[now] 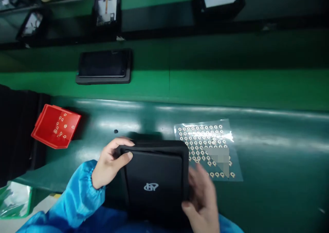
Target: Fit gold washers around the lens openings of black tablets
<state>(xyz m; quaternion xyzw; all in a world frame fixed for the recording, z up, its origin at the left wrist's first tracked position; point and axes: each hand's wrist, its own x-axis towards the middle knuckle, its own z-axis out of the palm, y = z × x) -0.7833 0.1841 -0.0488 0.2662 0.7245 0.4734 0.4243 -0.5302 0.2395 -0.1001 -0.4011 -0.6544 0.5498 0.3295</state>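
Note:
Close to my body is a thick-rimmed black tray [185, 157] with a flat black panel [154, 167] inside, marked with a white logo. The panel's top edge looks slightly askew within the rim. My left hand [110, 162] grips the top left corner, thumb on the front and fingers over the upper edge. At the right side, my right hand [202, 198] is blurred, its thumb against the edge and its fingers curled beside it. Behind that hand lies a clear sheet [238, 171] bearing rows of small pale rings.
A red bin [42, 131] with several small rings stands at the left. Above it on a green ledge, a dark tablet [102, 64] rests in a black tray. Framed screens [106, 11] line the back. A green tray [29, 202] holds plastic bags at the lower left.

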